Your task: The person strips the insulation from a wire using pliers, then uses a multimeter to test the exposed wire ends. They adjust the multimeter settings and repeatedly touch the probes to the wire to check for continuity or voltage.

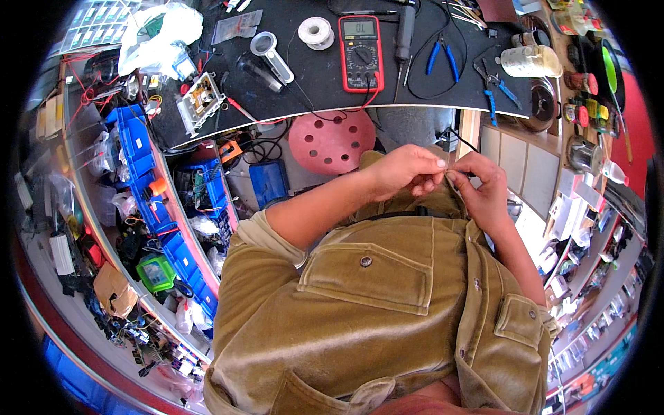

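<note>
My left hand [416,170] and my right hand [484,185] meet in front of my body, below the edge of the workbench. Thumb and fingertips are pinched together on both, with the two pinches almost touching. Whatever lies between the fingertips is too small to make out. Beyond my hands, a red multimeter [361,54] lies on the dark bench mat [304,86]. Beside it are a soldering iron [404,34] and blue-handled pliers [443,59]. A second blue-handled tool [499,90] lies farther right.
A solder spool [315,33], a magnifier [272,55] and a circuit board [202,102] sit on the bench's left half. Under its edge stands a red stool [332,142] with round holes. Blue bins [135,142] line the left shelves. Jars [531,62] crowd the right.
</note>
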Available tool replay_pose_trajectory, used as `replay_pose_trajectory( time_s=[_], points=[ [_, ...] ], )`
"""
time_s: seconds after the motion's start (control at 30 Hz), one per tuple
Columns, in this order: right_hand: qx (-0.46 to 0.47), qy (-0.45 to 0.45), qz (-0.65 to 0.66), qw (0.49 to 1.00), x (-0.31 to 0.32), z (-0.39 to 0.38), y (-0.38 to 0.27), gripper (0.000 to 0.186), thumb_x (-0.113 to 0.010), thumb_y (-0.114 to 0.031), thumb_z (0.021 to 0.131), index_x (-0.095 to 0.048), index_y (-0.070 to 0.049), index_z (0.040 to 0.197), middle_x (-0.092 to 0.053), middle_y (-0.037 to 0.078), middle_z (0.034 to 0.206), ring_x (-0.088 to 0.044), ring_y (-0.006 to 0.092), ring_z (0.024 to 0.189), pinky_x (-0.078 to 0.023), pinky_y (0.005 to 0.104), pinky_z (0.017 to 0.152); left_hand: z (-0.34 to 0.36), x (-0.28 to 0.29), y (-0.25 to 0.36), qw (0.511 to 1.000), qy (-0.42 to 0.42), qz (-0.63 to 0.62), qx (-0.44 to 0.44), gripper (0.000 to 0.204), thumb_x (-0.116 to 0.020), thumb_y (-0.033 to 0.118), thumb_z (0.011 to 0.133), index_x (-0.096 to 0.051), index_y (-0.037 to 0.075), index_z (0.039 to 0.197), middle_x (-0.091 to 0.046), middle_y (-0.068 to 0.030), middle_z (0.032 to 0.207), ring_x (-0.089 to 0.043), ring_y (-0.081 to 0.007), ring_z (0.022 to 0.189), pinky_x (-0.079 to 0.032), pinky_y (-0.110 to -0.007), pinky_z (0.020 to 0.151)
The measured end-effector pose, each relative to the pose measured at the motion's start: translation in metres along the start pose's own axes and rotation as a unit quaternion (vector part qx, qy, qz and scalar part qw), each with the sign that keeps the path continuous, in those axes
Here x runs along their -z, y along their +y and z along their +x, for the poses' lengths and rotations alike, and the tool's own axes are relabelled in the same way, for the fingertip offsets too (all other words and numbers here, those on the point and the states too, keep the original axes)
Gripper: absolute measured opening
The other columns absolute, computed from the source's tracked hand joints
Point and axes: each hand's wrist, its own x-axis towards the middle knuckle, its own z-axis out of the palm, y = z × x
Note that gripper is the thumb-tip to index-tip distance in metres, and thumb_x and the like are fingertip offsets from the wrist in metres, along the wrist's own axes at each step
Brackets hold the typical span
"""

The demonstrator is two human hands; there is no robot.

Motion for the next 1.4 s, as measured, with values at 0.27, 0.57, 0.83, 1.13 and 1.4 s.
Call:
replay_pose_trajectory(
  time_s=[0.27, 0.57, 0.83, 1.13, 1.4],
  points=[
    [-0.171, -0.014, 0.167, 0.971, 0.000, 0.000, 0.007, 0.006, -0.067, -0.003, 0.080, -0.063, 0.001, 0.078, -0.061, 0.004, 0.073, -0.055, 0.0077, 0.068, -0.044, 0.0227, 0.060, -0.002, 0.003, 0.025, 0.673, 0.174, 0.561, -0.449, 0.011, -0.069, 0.016, 0.076, -0.063, 0.007, 0.079, -0.060, -0.0078, 0.073, -0.057, -0.0241, 0.064, -0.044, -0.033, 0.058],
    [-0.040, 0.007, 0.010, 0.999, -0.003, 0.008, 0.005, 0.010, -0.069, -0.002, 0.075, -0.063, 0.003, 0.080, -0.060, 0.008, 0.072, -0.056, 0.0136, 0.067, -0.045, 0.0259, 0.061, 0.003, 0.012, 0.004, 1.000, -0.013, 0.023, 0.000, 0.022, -0.056, 0.023, 0.090, -0.062, 0.004, 0.080, -0.059, -0.0029, 0.071, -0.054, -0.0122, 0.060, -0.042, -0.025, 0.055],
    [-0.163, -0.021, 0.125, 0.979, 0.000, 0.011, 0.006, 0.010, -0.069, -0.004, 0.079, -0.062, 0.003, 0.080, -0.059, 0.004, 0.072, -0.053, 0.0091, 0.065, -0.043, 0.0241, 0.058, 0.002, 0.013, 0.036, 0.700, 0.132, 0.580, -0.395, 0.020, -0.067, 0.022, 0.074, -0.061, 0.007, 0.087, -0.061, -0.0047, 0.086, -0.060, -0.0232, 0.076, -0.046, -0.034, 0.064],
    [-0.160, -0.088, 0.130, 0.975, -0.003, 0.020, 0.003, 0.009, -0.068, -0.004, 0.079, -0.062, 0.003, 0.079, -0.059, 0.004, 0.072, -0.052, 0.0100, 0.067, -0.041, 0.0238, 0.060, 0.003, 0.036, 0.041, 0.702, -0.036, 0.604, -0.375, 0.016, -0.060, 0.023, 0.084, -0.062, 0.008, 0.084, -0.061, -0.0025, 0.080, -0.059, -0.0165, 0.068, -0.045, -0.030, 0.059],
    [-0.148, -0.069, 0.104, 0.981, -0.014, 0.035, 0.001, 0.008, -0.066, -0.003, 0.080, -0.061, 0.003, 0.077, -0.058, 0.004, 0.070, -0.052, 0.0099, 0.065, -0.041, 0.0247, 0.059, 0.002, 0.046, 0.025, 0.998, -0.030, 0.048, -0.021, 0.025, -0.059, 0.028, 0.089, -0.061, 0.003, 0.085, -0.061, -0.0070, 0.075, -0.058, -0.0149, 0.063, -0.045, -0.028, 0.056]
  ],
)
